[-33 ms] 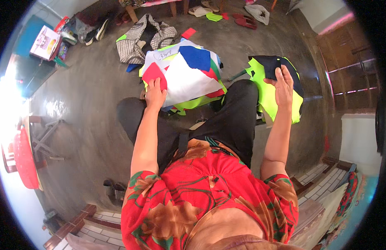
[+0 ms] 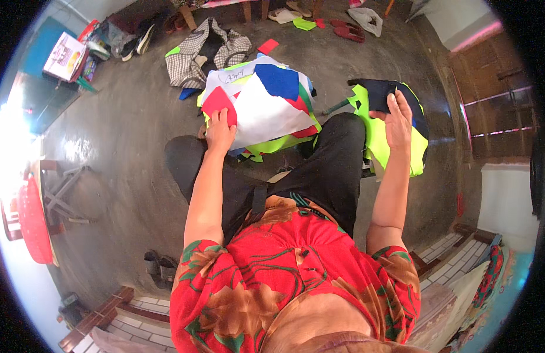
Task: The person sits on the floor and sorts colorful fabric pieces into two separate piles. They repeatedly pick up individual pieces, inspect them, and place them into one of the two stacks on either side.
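Left hand [image 2: 221, 135] touches one red cloth [image 2: 217, 100], grip unclear; right hand [image 2: 398, 130] holds one navy cloth [image 2: 378, 93]

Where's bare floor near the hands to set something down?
Floor between left knee and dark sandals; also the stretch bordered by multicolour pile, neon pile and red shoes. Crowded: cloth at left hand and right hand; checked cloth and red scrap beyond the multicolour pile.
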